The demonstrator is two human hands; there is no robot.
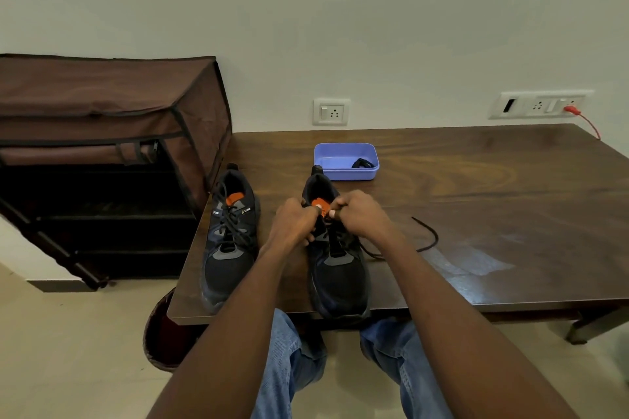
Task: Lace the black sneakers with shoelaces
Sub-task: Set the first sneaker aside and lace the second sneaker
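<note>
Two black sneakers stand side by side on the dark wooden table (476, 214), toes toward me. The left sneaker (229, 241) is laced with a black lace. On the right sneaker (338, 269), both hands work at the upper eyelets beside the orange tongue tab (320, 204). My left hand (294, 223) grips the sneaker's left collar edge with curled fingers. My right hand (360, 214) pinches the black shoelace (430, 236), whose loose end trails in a curve across the table to the right.
A purple plastic tray (345, 160) with a dark bundle in its right corner sits behind the right sneaker. A brown fabric shoe rack (102, 146) stands left of the table. Wall sockets and a red cable (585, 121) are at the back. My jeans-clad knees are under the front edge.
</note>
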